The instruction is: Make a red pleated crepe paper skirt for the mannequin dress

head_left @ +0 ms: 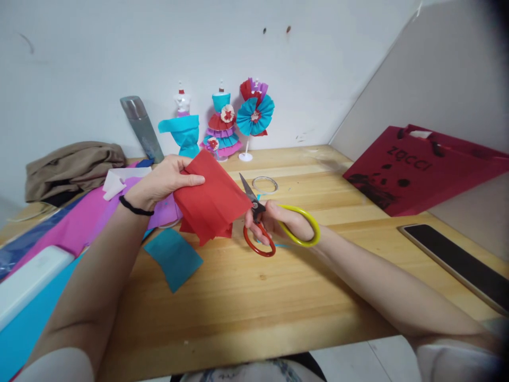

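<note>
Pinched between the thumb and fingers of my left hand (170,178) is a folded sheet of red crepe paper (214,196), held up above the table. My right hand (278,215) grips a pair of scissors (258,208) with one yellow and one red handle. The blades point up and away, close to the right corner of the red paper; whether they touch it I cannot tell. More red paper (228,231) shows beneath the held sheet. A teal paper piece (174,260) lies flat on the table below my left hand.
Small dress-form figures in crepe paper (221,122) stand at the back beside a grey bottle (143,130). A tape ring (265,184) lies behind the scissors. On the right are a red gift bag (413,170) and a phone (461,262). Pink paper (71,220) and brown cloth (75,167) lie left.
</note>
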The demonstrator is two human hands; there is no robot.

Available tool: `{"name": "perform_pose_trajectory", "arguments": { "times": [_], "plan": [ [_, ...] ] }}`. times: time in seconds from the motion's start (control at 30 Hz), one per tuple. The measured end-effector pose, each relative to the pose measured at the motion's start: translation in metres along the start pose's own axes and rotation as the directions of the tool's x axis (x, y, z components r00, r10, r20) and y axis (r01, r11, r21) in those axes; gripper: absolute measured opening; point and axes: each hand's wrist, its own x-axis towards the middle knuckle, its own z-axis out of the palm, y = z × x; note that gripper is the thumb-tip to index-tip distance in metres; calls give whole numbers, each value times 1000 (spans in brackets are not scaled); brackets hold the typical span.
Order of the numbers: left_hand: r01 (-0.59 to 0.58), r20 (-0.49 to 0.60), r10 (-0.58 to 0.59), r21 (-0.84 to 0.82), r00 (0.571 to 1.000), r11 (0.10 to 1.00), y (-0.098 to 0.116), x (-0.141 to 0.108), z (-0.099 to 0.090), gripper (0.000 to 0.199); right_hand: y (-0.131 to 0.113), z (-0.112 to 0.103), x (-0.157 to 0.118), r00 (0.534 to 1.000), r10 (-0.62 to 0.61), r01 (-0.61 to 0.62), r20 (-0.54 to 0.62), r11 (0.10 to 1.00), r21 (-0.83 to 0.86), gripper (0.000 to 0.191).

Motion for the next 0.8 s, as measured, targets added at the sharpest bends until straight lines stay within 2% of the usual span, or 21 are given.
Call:
{"name": "perform_pose_trajectory", "arguments": {
  "times": [0.17,0.5,0.67,0.8],
  "plan": [
    [-7,14,7,5,1000,1000,1,-1,1,27,3,0,0,997,3,-4,-80,1000,-14,56],
    [-4,4,4,-26,1000,1000,-2,0,0,29,7,3,1,977,91,-106,-193,992,-67,60],
    [12,14,-12,-13,1000,1000,-1,0,-1,28,2,5,0,979,74,-95,-191,990,-103,61],
    [25,21,-25,3,999,1000,1,-1,0,26,0,3,0,991,98,-105,-94,992,-68,65]
  ]
}}
